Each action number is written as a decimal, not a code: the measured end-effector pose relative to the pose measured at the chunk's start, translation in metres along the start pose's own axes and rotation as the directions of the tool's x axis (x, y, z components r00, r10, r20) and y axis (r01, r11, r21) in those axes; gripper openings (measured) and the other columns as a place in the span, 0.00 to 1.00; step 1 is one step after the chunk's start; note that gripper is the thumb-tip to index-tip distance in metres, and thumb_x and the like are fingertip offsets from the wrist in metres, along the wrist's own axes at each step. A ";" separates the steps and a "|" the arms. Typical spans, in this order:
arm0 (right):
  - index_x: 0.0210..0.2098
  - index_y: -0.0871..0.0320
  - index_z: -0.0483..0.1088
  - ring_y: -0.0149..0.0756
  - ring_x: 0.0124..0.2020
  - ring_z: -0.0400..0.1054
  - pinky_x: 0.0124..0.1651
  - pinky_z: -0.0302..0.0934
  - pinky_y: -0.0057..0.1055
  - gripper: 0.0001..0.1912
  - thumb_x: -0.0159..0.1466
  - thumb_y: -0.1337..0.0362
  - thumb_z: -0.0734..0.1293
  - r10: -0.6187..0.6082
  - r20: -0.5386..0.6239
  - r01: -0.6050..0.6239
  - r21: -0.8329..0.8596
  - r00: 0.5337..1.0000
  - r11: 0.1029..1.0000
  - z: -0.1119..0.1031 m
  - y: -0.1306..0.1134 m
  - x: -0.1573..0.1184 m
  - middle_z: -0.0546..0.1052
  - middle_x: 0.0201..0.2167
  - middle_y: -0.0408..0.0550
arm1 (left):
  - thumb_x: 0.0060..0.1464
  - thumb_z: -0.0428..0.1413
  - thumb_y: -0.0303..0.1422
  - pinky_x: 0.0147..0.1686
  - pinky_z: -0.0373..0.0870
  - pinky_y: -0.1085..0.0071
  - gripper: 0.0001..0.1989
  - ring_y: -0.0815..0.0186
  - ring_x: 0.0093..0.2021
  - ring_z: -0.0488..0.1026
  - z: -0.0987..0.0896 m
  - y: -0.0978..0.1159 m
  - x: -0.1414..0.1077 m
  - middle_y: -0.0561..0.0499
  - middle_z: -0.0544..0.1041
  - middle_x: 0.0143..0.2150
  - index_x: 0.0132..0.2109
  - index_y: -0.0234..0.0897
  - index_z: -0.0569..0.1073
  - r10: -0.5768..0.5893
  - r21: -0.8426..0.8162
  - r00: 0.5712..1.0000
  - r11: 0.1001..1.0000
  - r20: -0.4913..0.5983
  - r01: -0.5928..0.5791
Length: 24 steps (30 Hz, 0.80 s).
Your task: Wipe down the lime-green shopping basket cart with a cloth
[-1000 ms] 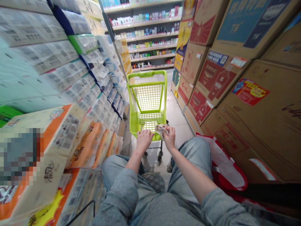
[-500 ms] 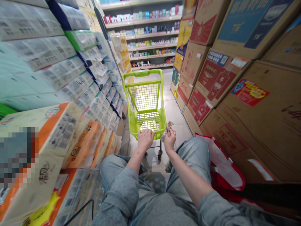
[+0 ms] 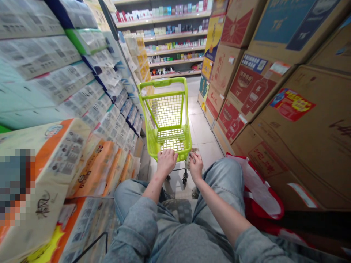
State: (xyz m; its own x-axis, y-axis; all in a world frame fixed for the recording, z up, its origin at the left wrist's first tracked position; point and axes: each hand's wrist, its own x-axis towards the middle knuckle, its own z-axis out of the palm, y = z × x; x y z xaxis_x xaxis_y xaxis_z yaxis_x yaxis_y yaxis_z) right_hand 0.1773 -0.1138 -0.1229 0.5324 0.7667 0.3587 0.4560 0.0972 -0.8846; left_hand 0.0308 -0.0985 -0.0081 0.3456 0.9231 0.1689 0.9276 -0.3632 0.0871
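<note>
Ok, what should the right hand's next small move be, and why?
I'd probably press the crumpled cloth against the green cart's near right corner and draw it along the rim: the right hand holds it right beside that corner, and the left hand rests on the near rim, which may steady the cart.

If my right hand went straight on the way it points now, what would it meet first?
Most likely the green cart, at its near right corner. The crumpled cloth in the right hand may touch it first, or already does; depth is unclear.
</note>
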 end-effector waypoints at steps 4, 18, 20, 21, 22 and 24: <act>0.44 0.60 0.73 0.39 0.46 0.64 0.53 0.59 0.37 0.19 0.59 0.69 0.55 0.008 -0.016 -0.008 -0.005 1.000 1.000 0.013 -0.004 -0.003 0.68 0.41 0.55 | 0.63 0.39 0.40 0.44 0.54 0.61 0.16 0.59 0.45 0.65 -0.001 0.003 0.000 0.45 0.72 0.41 0.40 0.38 0.67 -0.003 0.018 1.000 1.000 0.020 0.003; 0.29 0.61 0.74 0.39 0.31 0.67 0.39 0.61 0.33 0.13 0.53 0.66 0.59 0.256 0.122 -0.252 -0.051 0.959 0.966 0.022 0.021 0.001 0.75 0.27 0.51 | 0.62 0.40 0.40 0.44 0.54 0.62 0.15 0.58 0.44 0.66 0.001 0.004 0.005 0.46 0.73 0.40 0.39 0.39 0.67 -0.009 0.038 1.000 0.999 -0.004 0.009; 0.33 0.62 0.74 0.39 0.34 0.69 0.41 0.62 0.33 0.14 0.54 0.65 0.59 0.250 0.094 -0.251 0.000 0.964 0.968 0.017 0.011 0.002 0.77 0.31 0.53 | 0.62 0.40 0.40 0.44 0.55 0.61 0.15 0.58 0.44 0.66 0.002 0.004 0.006 0.46 0.73 0.40 0.39 0.39 0.67 -0.012 0.038 1.000 0.999 0.001 0.012; 0.34 0.62 0.74 0.40 0.36 0.69 0.42 0.62 0.34 0.15 0.55 0.64 0.59 0.239 0.081 -0.243 0.043 0.968 0.969 0.014 0.004 0.003 0.77 0.33 0.53 | 0.62 0.40 0.40 0.44 0.55 0.61 0.15 0.58 0.45 0.66 0.002 0.005 0.005 0.46 0.73 0.40 0.39 0.39 0.67 -0.012 0.037 1.000 0.999 0.003 0.012; 0.35 0.62 0.74 0.39 0.37 0.69 0.42 0.62 0.34 0.15 0.55 0.64 0.59 0.226 0.067 -0.232 0.092 0.972 0.968 0.010 -0.002 0.004 0.77 0.34 0.53 | 0.62 0.40 0.40 0.44 0.55 0.61 0.15 0.58 0.45 0.66 0.002 0.005 0.005 0.45 0.73 0.40 0.40 0.38 0.67 -0.012 0.035 1.000 0.999 0.005 0.012; 0.37 0.62 0.74 0.39 0.38 0.69 0.44 0.62 0.34 0.15 0.57 0.63 0.59 0.200 0.033 -0.203 0.177 0.979 0.963 -0.001 -0.015 0.009 0.76 0.34 0.53 | 0.62 0.41 0.39 0.45 0.56 0.60 0.14 0.57 0.46 0.66 0.002 0.005 0.005 0.45 0.73 0.41 0.41 0.38 0.68 -0.007 0.018 1.000 1.000 0.010 0.007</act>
State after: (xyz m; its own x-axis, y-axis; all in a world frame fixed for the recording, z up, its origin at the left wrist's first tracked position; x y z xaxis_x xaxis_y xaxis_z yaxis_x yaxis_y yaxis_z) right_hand 0.1752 -0.1090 -0.1061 0.5891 0.7911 0.1647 0.2052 0.0507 -0.9774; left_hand 0.0373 -0.0957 -0.0091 0.3402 0.9268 0.1589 0.9324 -0.3544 0.0709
